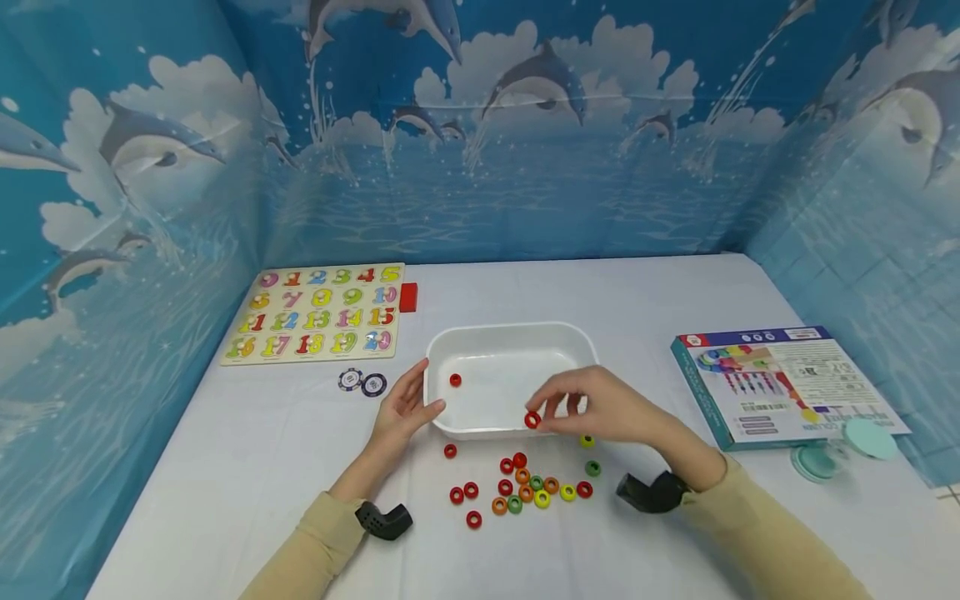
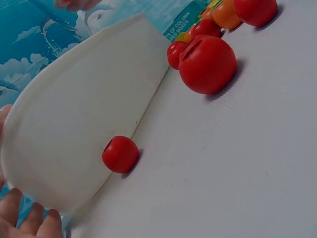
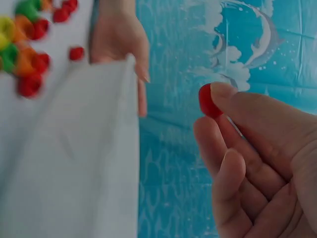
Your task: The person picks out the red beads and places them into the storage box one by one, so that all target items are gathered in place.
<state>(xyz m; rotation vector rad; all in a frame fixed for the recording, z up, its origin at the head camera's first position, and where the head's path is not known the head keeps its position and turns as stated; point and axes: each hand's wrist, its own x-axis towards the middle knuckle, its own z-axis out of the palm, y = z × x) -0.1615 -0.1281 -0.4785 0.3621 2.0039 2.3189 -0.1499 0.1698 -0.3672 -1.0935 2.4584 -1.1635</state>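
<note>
My right hand (image 1: 592, 404) pinches a red bead (image 1: 532, 419) between thumb and fingertips, over the front rim of a white tray (image 1: 510, 333). In the right wrist view, that red bead (image 3: 209, 101) sits at the fingertips above the tray's side. My left hand (image 1: 401, 412) rests against the tray's left end, with its fingers fairly straight along the wall and its thumb at the front corner. Another red bead (image 1: 455, 380) lies inside the tray. On the cloth in front, several red, orange, green and yellow beads (image 1: 522, 476) lie scattered, one red bead (image 2: 120, 154) close to the tray wall.
A number board (image 1: 318, 317) lies at the back left beside a small red block (image 1: 408, 297). Two poker chips (image 1: 373, 384) lie left of the tray. On the right are a flat game box (image 1: 787, 387) and an open round teal container (image 1: 816, 462) with its lid (image 1: 870, 438).
</note>
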